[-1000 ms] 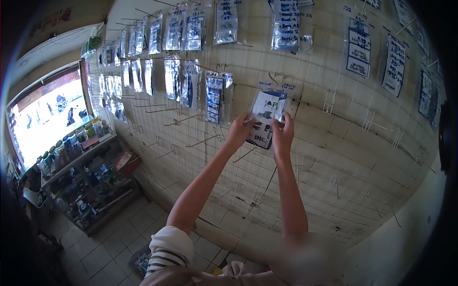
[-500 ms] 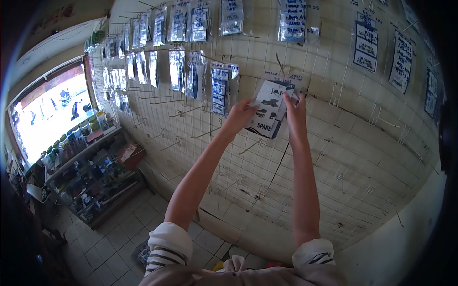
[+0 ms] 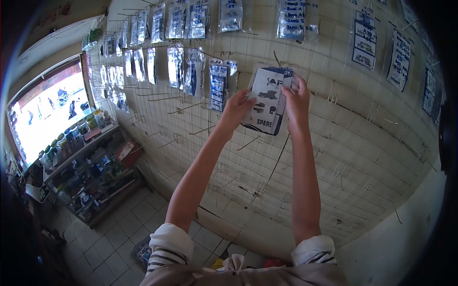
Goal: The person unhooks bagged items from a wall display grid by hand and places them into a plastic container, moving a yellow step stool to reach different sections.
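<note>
2 arms (image 3: 197,183) up — L hand (image 3: 234,110), R hand (image 3: 297,102) gripping pkt (image 3: 266,101).

Both arms up and forward, bare from the elbows. Left forearm (image 3: 201,174) slants up toward 1 o'clock from an elbow at 7; right forearm (image 3: 307,181) nearly vertical, pointing at 12, elbow at 5. Left wrist (image 3: 223,133) and right wrist (image 3: 299,127) roughly in line with forearms, no sharp bend visible. Left hand (image 3: 236,108) at 12 o'clock of view, thumb aimed about 2, pinch closed. Right hand (image 3: 297,102) at 2 o'clock, slightly higher, thumb angled to 11, also pinching. Hands apart, thumbs inward; rear fingers partly hidden.
</note>
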`<control>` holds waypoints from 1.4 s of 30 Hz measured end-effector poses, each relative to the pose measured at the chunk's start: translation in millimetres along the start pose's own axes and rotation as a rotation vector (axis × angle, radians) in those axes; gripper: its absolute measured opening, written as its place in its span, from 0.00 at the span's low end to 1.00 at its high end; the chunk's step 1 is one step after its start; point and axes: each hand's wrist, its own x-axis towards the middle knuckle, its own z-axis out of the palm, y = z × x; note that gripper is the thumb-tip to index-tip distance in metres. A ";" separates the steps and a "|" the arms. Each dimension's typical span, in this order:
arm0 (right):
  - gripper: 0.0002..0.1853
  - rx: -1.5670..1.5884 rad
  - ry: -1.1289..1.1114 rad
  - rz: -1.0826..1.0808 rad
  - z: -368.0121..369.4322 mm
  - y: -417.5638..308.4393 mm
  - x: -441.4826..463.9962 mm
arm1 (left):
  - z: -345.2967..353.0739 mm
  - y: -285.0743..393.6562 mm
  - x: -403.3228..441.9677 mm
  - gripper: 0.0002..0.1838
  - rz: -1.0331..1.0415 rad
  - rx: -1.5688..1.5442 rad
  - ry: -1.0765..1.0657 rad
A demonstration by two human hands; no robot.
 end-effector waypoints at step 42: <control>0.10 -0.481 -0.405 -0.321 12.6 -81.0 26.9 | -19.7 28.7 -50.0 0.23 0.142 0.079 -0.006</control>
